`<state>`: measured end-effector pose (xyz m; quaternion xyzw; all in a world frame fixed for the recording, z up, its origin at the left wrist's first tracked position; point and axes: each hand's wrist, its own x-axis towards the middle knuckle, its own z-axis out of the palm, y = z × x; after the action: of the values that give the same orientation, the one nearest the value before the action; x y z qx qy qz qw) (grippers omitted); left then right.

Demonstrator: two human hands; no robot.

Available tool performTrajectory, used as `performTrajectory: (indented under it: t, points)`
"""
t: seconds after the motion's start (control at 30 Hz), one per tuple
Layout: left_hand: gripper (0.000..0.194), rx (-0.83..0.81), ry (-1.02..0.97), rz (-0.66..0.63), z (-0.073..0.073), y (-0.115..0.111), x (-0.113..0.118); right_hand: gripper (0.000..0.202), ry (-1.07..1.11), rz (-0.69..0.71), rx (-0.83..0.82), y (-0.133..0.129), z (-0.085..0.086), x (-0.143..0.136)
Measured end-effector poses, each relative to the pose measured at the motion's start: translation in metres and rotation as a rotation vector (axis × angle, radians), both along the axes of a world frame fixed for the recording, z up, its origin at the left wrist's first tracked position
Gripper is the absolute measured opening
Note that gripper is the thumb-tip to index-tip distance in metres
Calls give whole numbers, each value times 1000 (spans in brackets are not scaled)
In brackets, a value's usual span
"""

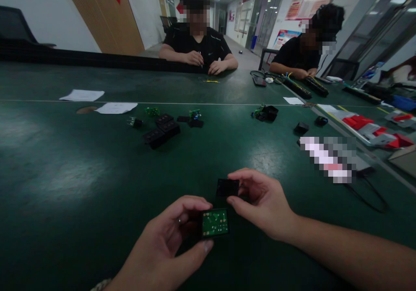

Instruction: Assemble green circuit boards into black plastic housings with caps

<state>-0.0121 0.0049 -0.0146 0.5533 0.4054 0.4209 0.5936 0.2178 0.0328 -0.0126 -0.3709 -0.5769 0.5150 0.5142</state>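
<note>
A black case with a green circuit board (215, 222) in it is gripped by my left hand (175, 234), fingers at its top edge and thumb at its lower edge. The board's soldered face points up. My right hand (264, 202) pinches a flat black cover (227, 187) between thumb and fingers, just above and slightly right of the case. The cover and the case look apart, with a small gap between them.
On the green table (97, 165) lie black housings (161, 130), a green board (152, 111), more parts (195, 118), an opened black case (269, 113) and papers (117, 108). A pixelated object (328, 159) with a cable is at right. Two people (198, 44) sit across.
</note>
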Motion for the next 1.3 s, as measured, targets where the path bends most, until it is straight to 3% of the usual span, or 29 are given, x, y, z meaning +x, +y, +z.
performTrajectory:
  t: [0.27, 0.47, 0.9, 1.1, 1.3]
  points:
    - [38, -17, -11, 9, -2, 0, 2, 27, -108, -62, 26, 1, 1, 3]
    - [35, -19, -11, 8, -1, 1, 2, 13, -9, 16, 66, 2, 5, 2]
    - [35, -32, 23, 15, 4, 2, 3, 28, -73, -6, 77, 3, 7, 4]
    - [33, -45, 46, 46, 6, 0, 3, 40, 18, 4, 67, 2, 3, 1]
    - [32, -42, 40, 12, 5, 1, 2, 45, -78, -58, 215, -2, 4, -1]
